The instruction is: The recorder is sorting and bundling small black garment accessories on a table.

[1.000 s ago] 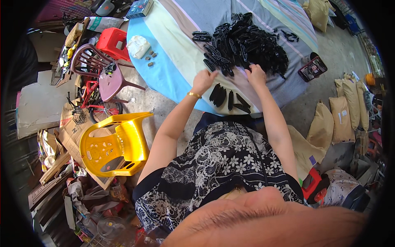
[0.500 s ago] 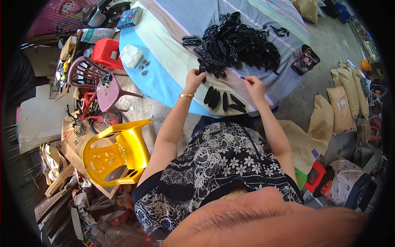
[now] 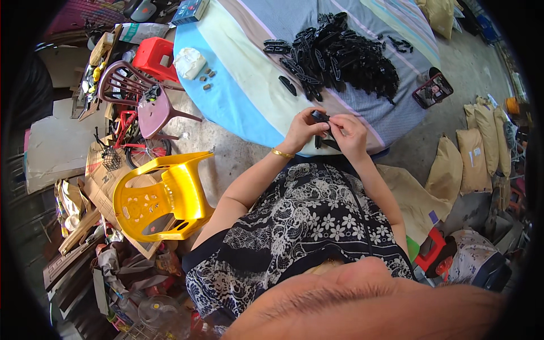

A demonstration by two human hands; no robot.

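Note:
My two hands meet over the near edge of the cloth-covered table. My left hand (image 3: 306, 133) pinches a dark curved plastic piece (image 3: 318, 116) that looks like part of a hair clip. The fingertips of my right hand (image 3: 350, 136) press together at the right side of this piece. Whether they hold a separate small part is too small to tell. Below the fingers, some black pieces (image 3: 318, 141) lie partly hidden on the cloth. One curved black piece (image 3: 287, 85) lies alone beyond my left hand, and a big heap of black pieces (image 3: 340, 56) sits farther back.
On the table's left stand a white bag (image 3: 189, 63), several small brown lumps (image 3: 207, 86) and a blue box (image 3: 190, 11). A phone (image 3: 433, 91) stands at the right edge. A yellow chair (image 3: 164, 198) is left of me; brown sacks (image 3: 474, 160) stand right.
My left hand has drawn back from near the heap toward me and now holds the dark piece. The right hand has come in beside it. The head view has shifted slightly.

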